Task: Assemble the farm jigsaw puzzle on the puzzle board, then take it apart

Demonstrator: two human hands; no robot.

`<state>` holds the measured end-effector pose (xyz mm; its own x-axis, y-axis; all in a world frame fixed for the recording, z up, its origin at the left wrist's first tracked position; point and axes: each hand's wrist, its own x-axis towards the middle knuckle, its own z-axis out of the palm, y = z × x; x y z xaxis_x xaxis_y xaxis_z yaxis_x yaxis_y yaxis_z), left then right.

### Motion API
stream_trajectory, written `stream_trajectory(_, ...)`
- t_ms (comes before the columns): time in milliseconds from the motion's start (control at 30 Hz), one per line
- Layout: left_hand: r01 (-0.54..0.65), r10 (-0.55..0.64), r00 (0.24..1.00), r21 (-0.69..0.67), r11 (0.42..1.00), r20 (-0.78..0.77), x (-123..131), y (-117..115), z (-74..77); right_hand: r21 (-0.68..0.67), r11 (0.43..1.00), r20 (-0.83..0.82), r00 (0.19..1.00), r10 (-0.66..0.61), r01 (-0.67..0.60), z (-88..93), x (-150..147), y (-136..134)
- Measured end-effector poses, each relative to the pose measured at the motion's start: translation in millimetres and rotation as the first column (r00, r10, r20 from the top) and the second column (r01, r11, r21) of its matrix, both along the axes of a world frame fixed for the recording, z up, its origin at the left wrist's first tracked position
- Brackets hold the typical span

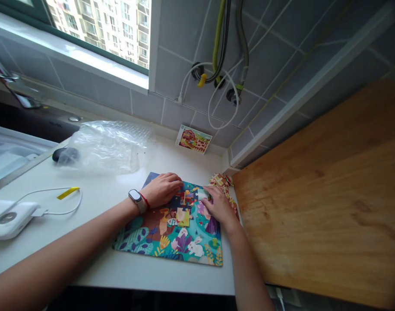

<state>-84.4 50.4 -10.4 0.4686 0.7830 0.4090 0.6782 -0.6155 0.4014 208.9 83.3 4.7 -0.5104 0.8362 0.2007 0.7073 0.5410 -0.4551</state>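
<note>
A colourful illustrated board (191, 237) with animals and plants lies on the white counter. My left hand (163, 188), with a watch on its wrist, rests on the board's upper left part, fingers loosely laid down and nothing visible in them. The thumb and forefinger of my right hand (219, 208) close around a pale puzzle piece (201, 195) near the board's upper right edge. Between the hands lie an orange-brown joined puzzle section (187, 198) and, lower down, a yellow-green puzzle piece (183, 217). Loose puzzle pieces (220, 181) are heaped beyond my right hand, partly hidden by it.
A picture card (194, 139) leans against the tiled wall. Crumpled clear plastic (103, 149) lies at the left, over a dark object (59, 155). A white power bank (12, 220) with a cable sits nearer. A wooden panel (323, 185) borders the right; a sink (29, 119) is far left.
</note>
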Motion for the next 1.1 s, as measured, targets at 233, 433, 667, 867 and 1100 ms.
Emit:
stream_trajectory(233, -0.005, 0.005, 0.999, -0.013, 1.0, 0.032, -1.5, 1.2, 1.4, 0.018, 1.0, -0.105, 0.994, -0.001, 0.003, -15.3, -3.1, 0.3)
stream_trajectory(433, -0.003, 0.003, 1.0, -0.064, 0.998, -0.002, -2.3, -0.2, -7.7, -0.001, 0.999, -0.121, 0.992, -0.046, 0.047, -17.0, 2.7, -1.5)
stream_trajectory(667, 0.068, -0.068, 0.998, -0.067, 0.995, 0.004, 10.0, -13.2, -8.4, 0.114, 0.988, -0.164, 0.983, -0.087, 0.107, -7.6, 4.4, -1.6)
stream_trajectory(867, 0.246, -0.246, 0.969, -0.034, 0.969, -0.002, 27.9, -26.4, -5.5, 0.289, 0.848, -0.317, 0.881, -0.352, 0.444, -6.0, 42.7, 21.1)
stream_trajectory(1100, 0.288, -0.291, 0.957, -0.135, 0.948, -0.006, 27.6, -27.0, -1.8, 0.24, 0.864, -0.172, 0.895, -0.411, 0.443, -43.5, 52.6, 30.3)
